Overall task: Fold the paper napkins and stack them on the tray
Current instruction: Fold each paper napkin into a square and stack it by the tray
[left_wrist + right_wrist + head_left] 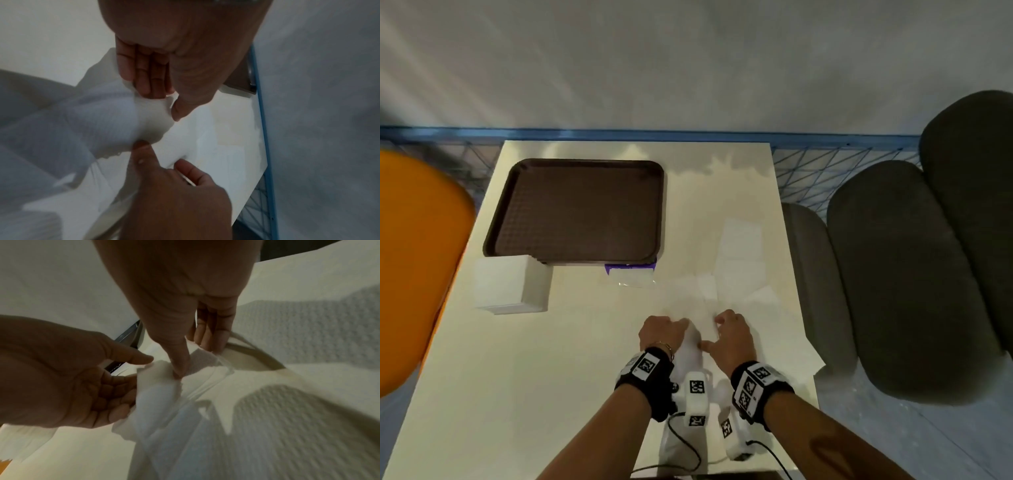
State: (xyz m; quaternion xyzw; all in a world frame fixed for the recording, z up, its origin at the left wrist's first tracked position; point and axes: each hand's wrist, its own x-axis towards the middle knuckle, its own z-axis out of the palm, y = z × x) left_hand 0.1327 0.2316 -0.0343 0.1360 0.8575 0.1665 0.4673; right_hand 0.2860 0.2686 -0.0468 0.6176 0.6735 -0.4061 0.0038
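Currently we fold one napkin (693,337): left hand (661,333) pinches its edge, right hand (732,337) pins it; next, crease.

1. White table (585,359) filling the centre of the head view, glossy, catching reflections along its far edge.
2. Orange chair (417,267) at the left edge, rounded.
3. Dark grey cushioned seats (900,274) at the right, side by side.
4. Blue rail (619,134) with wire mesh across the middle, behind the table.
5. Purple-edged clear packet (631,274) at centre.
6. Grey floor (688,61) across the top.
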